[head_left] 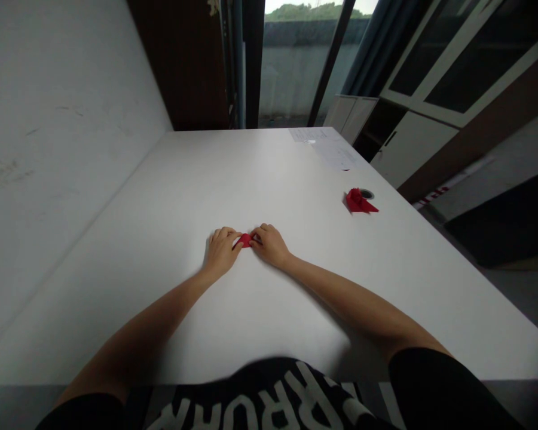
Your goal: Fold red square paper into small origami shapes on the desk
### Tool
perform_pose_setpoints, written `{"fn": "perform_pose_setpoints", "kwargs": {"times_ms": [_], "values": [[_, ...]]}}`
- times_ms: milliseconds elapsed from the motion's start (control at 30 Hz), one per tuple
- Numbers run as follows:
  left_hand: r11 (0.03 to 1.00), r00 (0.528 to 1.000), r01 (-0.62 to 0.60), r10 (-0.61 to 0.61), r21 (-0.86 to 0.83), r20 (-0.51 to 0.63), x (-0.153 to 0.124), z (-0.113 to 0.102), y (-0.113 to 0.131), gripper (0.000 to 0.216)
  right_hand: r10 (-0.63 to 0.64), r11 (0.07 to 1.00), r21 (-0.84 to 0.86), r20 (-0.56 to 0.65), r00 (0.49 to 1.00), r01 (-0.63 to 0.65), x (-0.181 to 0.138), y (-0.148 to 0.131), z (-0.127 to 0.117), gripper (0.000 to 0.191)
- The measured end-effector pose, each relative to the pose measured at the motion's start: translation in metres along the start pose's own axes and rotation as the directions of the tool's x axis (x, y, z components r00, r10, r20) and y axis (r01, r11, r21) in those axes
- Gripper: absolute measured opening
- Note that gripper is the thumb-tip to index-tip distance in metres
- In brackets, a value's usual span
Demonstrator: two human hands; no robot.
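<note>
A small folded piece of red paper (245, 240) lies on the white table (269, 179), pinched between both hands. My left hand (221, 249) has its fingers curled onto the paper's left end. My right hand (271, 243) presses and grips its right end with bent fingers. Most of the paper is hidden under the fingertips. Both forearms reach out from the table's near edge.
A second folded red paper shape (358, 202) sits to the right beside a round cable hole (366, 193). White printed sheets (327, 146) lie at the far right corner. A wall runs along the left; cabinets (412, 143) and a window stand beyond.
</note>
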State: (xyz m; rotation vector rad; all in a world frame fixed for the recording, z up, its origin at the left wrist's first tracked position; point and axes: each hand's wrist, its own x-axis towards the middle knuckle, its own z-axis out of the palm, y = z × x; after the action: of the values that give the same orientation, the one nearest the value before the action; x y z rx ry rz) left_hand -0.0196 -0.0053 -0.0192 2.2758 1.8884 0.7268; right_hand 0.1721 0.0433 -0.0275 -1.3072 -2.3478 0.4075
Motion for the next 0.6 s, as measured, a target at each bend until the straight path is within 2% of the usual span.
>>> {"fn": "perform_pose_setpoints", "kwargs": {"times_ms": [167,367,500,600], "values": [[1.0,1.0,-0.001,0.001,-0.016,0.005,-0.001,0.0,0.0,0.017,0.065,0.981,0.183,0.002,0.998,-0.064,0.001,-0.002,-0.001,0.004],[0.975,0.999,-0.043,0.046,-0.218,0.008,0.004,0.001,-0.003,0.015,0.047,0.905,0.421,0.024,0.999,-0.053,-0.004,-0.007,-0.003,0.004],[0.927,1.0,0.021,-0.021,-0.374,0.003,0.005,0.003,-0.006,0.019,0.023,0.894,0.448,-0.012,1.0,-0.015,-0.007,-0.009,-0.003,0.006],[0.845,0.994,0.092,-0.107,-0.527,0.003,0.006,0.007,-0.007,0.018,0.004,0.912,0.41,-0.075,0.997,0.028,-0.008,-0.01,-0.004,0.005]]}}
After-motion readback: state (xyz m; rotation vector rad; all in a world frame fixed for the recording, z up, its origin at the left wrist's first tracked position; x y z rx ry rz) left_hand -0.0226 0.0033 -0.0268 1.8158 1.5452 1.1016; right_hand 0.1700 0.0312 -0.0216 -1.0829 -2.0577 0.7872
